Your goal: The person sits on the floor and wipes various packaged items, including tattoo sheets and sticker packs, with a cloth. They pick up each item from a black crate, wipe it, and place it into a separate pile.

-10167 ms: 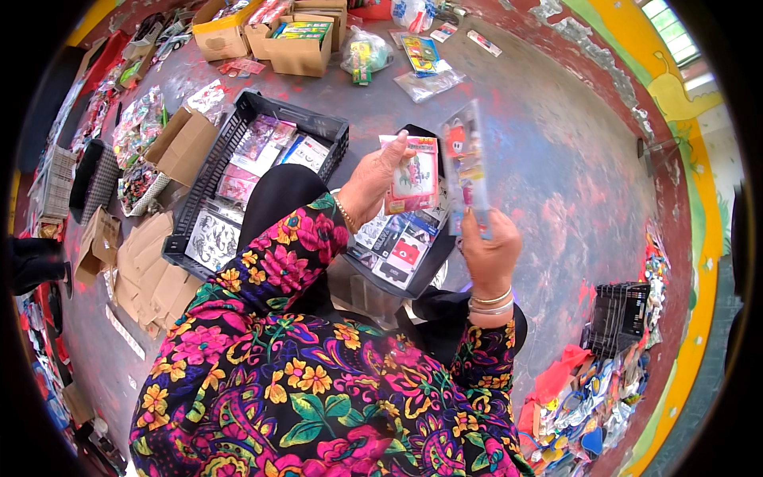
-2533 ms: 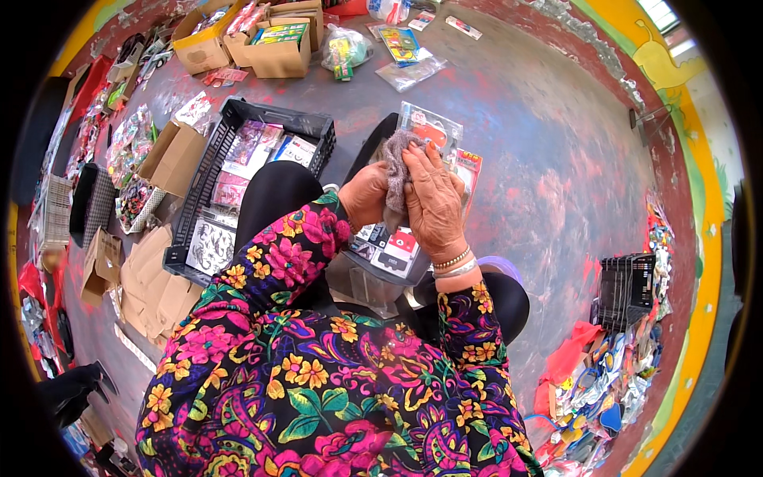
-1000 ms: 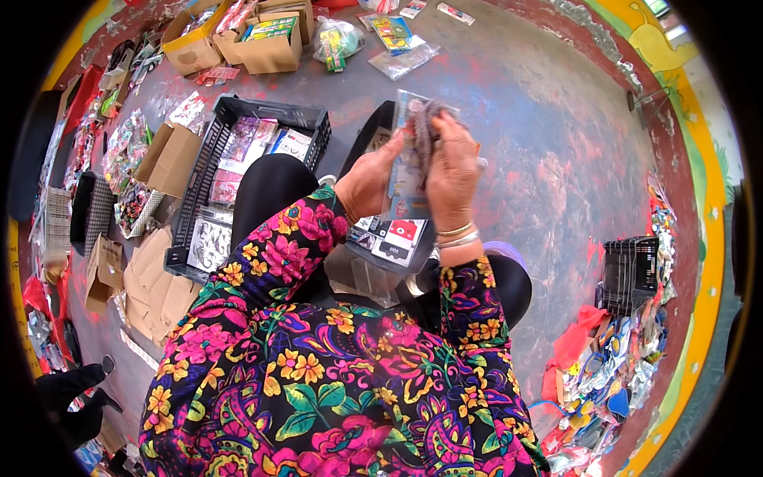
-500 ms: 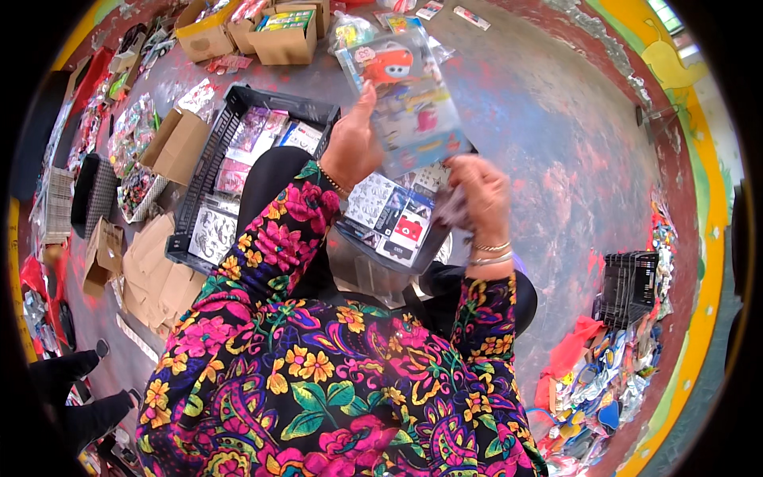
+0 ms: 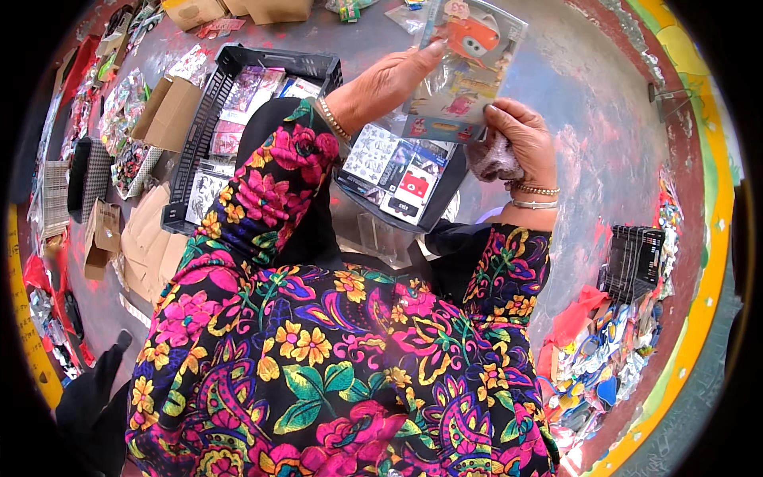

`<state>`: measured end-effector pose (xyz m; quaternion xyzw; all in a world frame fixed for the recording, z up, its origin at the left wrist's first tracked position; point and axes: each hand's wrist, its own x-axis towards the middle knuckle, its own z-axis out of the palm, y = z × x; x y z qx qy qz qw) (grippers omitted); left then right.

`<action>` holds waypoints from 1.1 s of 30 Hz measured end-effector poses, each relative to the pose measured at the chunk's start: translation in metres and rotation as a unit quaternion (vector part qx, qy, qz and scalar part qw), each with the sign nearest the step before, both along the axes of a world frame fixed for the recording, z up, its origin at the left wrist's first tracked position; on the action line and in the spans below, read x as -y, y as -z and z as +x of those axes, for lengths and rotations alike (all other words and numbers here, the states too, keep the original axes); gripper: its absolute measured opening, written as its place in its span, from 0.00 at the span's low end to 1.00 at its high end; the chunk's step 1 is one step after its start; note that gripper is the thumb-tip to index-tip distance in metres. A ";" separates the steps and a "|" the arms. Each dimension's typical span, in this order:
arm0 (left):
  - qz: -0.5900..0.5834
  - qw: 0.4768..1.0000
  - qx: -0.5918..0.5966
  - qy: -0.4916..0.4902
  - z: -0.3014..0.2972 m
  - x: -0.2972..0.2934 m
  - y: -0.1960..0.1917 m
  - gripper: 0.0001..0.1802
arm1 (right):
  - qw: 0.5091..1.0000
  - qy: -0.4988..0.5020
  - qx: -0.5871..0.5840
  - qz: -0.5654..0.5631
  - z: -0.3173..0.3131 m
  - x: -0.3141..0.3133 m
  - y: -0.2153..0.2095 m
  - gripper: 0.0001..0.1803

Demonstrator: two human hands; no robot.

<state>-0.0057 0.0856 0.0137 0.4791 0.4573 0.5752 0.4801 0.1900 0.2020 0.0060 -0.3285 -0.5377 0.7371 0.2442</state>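
Note:
A flat, colourful picture sheet [image 5: 457, 103] with an orange cartoon figure, apparently in clear plastic, is held up ahead of me. My left hand [image 5: 385, 86] grips its left edge, thumb lying on the front. At the lower right corner, my right hand [image 5: 524, 143] pinches the sheet and also clasps a crumpled greyish-purple cloth [image 5: 494, 157]. Below the sheet, between my knees, sits a dark tub [image 5: 449, 187] of flat printed packs; a red-and-white pack [image 5: 413, 187] lies on top. The sheet covers the tub's far part.
A black plastic crate [image 5: 191, 159] with more flat packs stands left of my knee. Cardboard boxes [image 5: 167, 111] and flattened cardboard [image 5: 151, 246] lie further left. At right, another black crate [image 5: 633, 258] stands beside heaped small goods [image 5: 596, 366]. Someone's dark-clad leg [image 5: 91, 397] shows lower left.
Both hands have moved up and to the right with the sheet. My right hand, with the cloth, now meets the sheet's lower corner. The view has shifted, and the person's legs at lower left have moved.

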 end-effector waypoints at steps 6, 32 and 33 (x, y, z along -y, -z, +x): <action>0.072 0.981 0.153 -0.096 0.010 -0.013 0.005 0.29 | 0.999 0.019 -0.008 0.024 0.012 -0.009 0.023 0.06; -0.013 0.866 0.439 -0.239 0.007 0.002 -0.036 0.20 | 0.677 -0.466 0.479 0.308 -0.019 0.011 0.305 0.15; -0.021 0.866 0.440 -0.237 0.010 0.003 -0.039 0.20 | 0.674 -0.466 0.486 0.304 -0.020 0.012 0.308 0.15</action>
